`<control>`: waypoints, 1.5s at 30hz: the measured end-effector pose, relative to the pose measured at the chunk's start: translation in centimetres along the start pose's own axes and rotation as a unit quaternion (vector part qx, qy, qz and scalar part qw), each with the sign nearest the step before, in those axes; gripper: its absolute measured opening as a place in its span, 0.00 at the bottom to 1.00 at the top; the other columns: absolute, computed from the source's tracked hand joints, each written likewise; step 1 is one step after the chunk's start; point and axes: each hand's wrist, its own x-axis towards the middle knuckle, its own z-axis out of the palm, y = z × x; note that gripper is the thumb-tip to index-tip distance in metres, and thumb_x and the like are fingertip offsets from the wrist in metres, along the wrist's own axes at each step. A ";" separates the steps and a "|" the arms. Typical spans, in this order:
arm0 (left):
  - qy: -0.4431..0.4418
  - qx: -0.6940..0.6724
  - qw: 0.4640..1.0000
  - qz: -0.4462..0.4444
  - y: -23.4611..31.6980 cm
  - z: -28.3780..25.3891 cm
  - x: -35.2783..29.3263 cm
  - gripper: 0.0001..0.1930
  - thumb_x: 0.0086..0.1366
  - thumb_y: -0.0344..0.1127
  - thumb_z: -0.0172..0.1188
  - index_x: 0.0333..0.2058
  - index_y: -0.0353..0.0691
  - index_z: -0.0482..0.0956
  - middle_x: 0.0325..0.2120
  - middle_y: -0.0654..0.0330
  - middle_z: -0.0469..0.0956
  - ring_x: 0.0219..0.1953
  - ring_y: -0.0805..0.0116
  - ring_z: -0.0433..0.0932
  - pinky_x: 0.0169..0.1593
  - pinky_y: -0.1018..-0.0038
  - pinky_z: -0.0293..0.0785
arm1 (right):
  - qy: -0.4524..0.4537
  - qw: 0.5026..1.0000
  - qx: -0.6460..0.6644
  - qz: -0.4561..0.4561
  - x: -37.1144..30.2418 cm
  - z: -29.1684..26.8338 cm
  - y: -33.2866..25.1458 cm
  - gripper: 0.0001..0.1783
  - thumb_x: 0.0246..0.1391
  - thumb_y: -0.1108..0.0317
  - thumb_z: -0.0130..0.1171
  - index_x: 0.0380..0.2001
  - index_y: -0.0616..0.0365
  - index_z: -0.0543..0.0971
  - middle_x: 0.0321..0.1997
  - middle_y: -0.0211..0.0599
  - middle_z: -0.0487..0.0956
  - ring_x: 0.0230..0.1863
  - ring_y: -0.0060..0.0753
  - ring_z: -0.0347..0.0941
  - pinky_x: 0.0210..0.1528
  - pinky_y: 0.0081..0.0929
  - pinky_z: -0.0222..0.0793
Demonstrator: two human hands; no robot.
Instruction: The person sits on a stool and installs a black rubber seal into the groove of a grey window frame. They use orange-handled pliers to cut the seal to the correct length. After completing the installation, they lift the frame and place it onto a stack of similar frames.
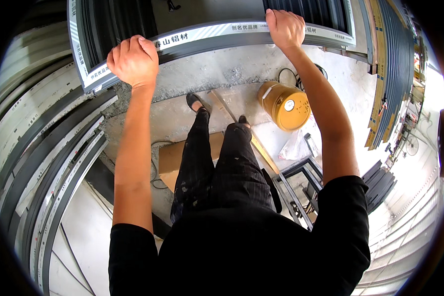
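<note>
Both my arms stretch forward to a dark grey metal frame (207, 44) faced with white printed protective film. Its near bar runs across the top of the head view, and side bars lead away at both ends. My left hand (133, 60) is closed over this bar toward its left end. Farther right, my right hand (286, 28) also grips the bar, fingers wrapped over its top. The frame's far side is cut off by the picture's edge. Dark ribbed lengths show inside the frame, beyond the bar.
Long film-covered profiles (59, 163) are stacked at my left. A yellow bucket (293, 109) stands on the floor ahead, right of my feet. A wooden strip (264, 155) lies beside my legs, near cardboard (168, 159) and another metal frame (301, 170). More dark profiles (398, 64) are stacked at right.
</note>
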 end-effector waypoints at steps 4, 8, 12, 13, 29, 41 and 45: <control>0.013 0.000 1.000 0.001 -0.1 0.0 -0.1 0.14 0.63 0.41 0.49 0.25 0.49 0.83 0.25 0.67 0.80 0.33 0.62 0.77 0.49 0.62 0.67 | -0.001 1.000 -0.004 0.003 0.2 -0.1 -0.2 0.25 0.62 0.50 0.45 0.19 0.51 0.80 0.23 0.32 0.80 0.33 0.44 0.77 0.44 0.45 0.66; 0.032 -0.008 0.999 -0.004 -0.2 0.6 -0.1 0.12 0.59 0.42 0.51 0.24 0.49 0.83 0.23 0.68 0.79 0.32 0.62 0.76 0.49 0.61 0.67 | 0.006 1.000 -0.017 -0.004 -0.1 0.0 0.1 0.24 0.62 0.50 0.45 0.20 0.52 0.80 0.23 0.32 0.80 0.33 0.43 0.77 0.44 0.44 0.66; 0.029 -0.003 1.000 -0.002 -0.2 0.3 -0.1 0.12 0.59 0.42 0.51 0.24 0.49 0.82 0.23 0.68 0.79 0.32 0.62 0.76 0.48 0.62 0.67 | 0.010 1.000 -0.004 -0.006 0.2 0.2 0.1 0.23 0.61 0.52 0.46 0.18 0.51 0.79 0.22 0.31 0.79 0.31 0.43 0.75 0.42 0.44 0.66; 0.028 -0.001 1.000 0.000 -0.3 0.3 0.0 0.12 0.59 0.42 0.51 0.24 0.49 0.82 0.23 0.69 0.78 0.32 0.62 0.76 0.48 0.62 0.67 | 0.018 1.000 -0.001 -0.009 0.2 0.3 0.1 0.23 0.61 0.52 0.46 0.18 0.51 0.79 0.22 0.30 0.79 0.31 0.42 0.75 0.41 0.44 0.66; 0.046 0.010 0.997 0.056 -0.4 0.9 -0.3 0.15 0.64 0.40 0.48 0.24 0.51 0.84 0.24 0.64 0.82 0.27 0.55 0.79 0.32 0.57 0.70 | -0.144 0.985 -0.016 0.092 0.0 -3.6 -1.5 0.23 0.59 0.48 0.43 0.21 0.39 0.85 0.32 0.24 0.84 0.42 0.32 0.78 0.47 0.37 0.64; -0.146 0.113 0.981 -0.058 -3.8 4.0 1.7 0.29 0.68 0.55 0.35 0.38 0.46 0.85 0.41 0.53 0.83 0.46 0.47 0.79 0.49 0.52 0.70 | 0.134 0.958 0.185 0.175 -5.6 -2.3 -3.3 0.10 0.49 0.59 0.57 0.28 0.48 0.85 0.35 0.33 0.80 0.46 0.37 0.72 0.49 0.41 0.63; -0.365 0.149 0.912 -0.113 -5.9 5.5 4.9 0.37 0.69 0.63 0.29 0.56 0.39 0.75 0.56 0.46 0.74 0.59 0.45 0.70 0.63 0.58 0.63 | 0.127 0.888 0.377 0.229 -24.6 -4.7 -6.0 0.09 0.44 0.68 0.61 0.32 0.55 0.78 0.44 0.38 0.76 0.51 0.42 0.72 0.52 0.41 0.70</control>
